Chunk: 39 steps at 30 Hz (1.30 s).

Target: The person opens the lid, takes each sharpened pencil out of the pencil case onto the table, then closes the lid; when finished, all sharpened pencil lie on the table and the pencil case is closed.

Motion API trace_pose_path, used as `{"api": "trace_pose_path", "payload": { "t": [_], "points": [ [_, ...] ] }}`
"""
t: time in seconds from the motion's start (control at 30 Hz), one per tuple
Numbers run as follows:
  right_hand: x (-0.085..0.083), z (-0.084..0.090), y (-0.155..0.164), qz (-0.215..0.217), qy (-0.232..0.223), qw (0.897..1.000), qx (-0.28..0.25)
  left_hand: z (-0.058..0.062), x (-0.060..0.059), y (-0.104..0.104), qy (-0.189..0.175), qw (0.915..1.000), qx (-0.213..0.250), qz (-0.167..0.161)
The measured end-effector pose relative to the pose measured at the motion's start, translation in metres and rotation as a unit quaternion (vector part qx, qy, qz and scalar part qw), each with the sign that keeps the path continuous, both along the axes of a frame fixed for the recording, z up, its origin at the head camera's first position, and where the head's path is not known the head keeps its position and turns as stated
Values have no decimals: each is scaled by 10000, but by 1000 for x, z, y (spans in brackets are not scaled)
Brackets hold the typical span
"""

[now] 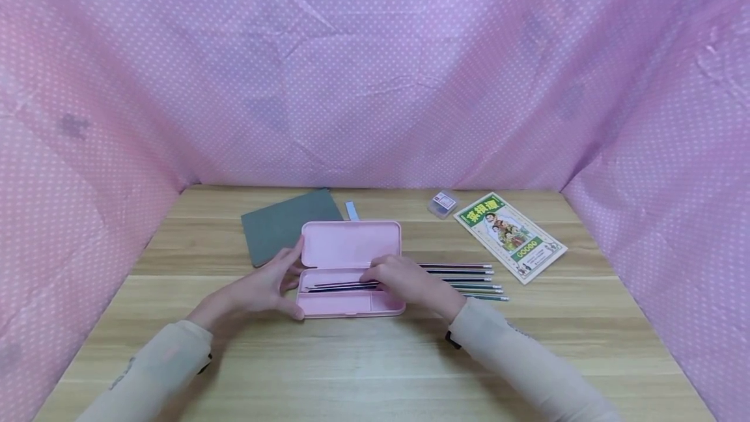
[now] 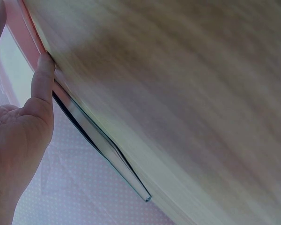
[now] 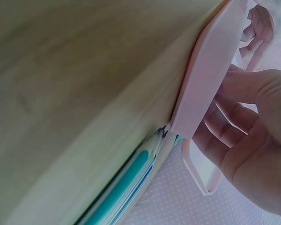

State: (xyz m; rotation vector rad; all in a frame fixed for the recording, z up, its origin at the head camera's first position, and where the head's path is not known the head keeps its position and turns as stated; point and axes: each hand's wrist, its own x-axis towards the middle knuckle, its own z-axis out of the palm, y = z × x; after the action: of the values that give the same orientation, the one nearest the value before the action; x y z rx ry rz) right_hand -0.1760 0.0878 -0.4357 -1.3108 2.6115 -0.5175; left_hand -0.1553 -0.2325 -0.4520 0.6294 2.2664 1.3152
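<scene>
A pink pencil case [image 1: 341, 305] lies with its lid [image 1: 351, 244] raised at the back. Its left end is held by my left hand [image 1: 263, 284], thumb at the front corner and index finger by the lid's edge. In the left wrist view the thumb [image 2: 43, 82] presses the case's corner. Dark pencils [image 1: 340, 287] lie in the long rear compartment. My right hand [image 1: 404, 280] reaches over the case's right side, its fingers on these pencils and partly hiding them. In the right wrist view the fingers [image 3: 232, 119] dip behind the case's wall [image 3: 208, 70].
Several pencils [image 1: 489, 280] lie side by side to the right of the case. A dark green notebook [image 1: 281, 223] is behind it, near a pale blue strip [image 1: 351, 211]. Farther right are a small clear box [image 1: 442, 203] and an illustrated booklet [image 1: 510, 236].
</scene>
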Motion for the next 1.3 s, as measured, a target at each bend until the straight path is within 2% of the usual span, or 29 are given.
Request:
{"api": "trace_pose_path", "payload": {
  "t": [0.5,0.87,1.3],
  "points": [
    [0,-2,0,-66,-222,9997,-94,-2,2,0,8,10000,34,40],
    [-2,-3,1,-20,-189,9995,-242,0,2,0,40,10000,40,8],
    [-1,-1,2,-162,-258,9991,-286,2,4,0,0,10000,78,22]
  ]
}}
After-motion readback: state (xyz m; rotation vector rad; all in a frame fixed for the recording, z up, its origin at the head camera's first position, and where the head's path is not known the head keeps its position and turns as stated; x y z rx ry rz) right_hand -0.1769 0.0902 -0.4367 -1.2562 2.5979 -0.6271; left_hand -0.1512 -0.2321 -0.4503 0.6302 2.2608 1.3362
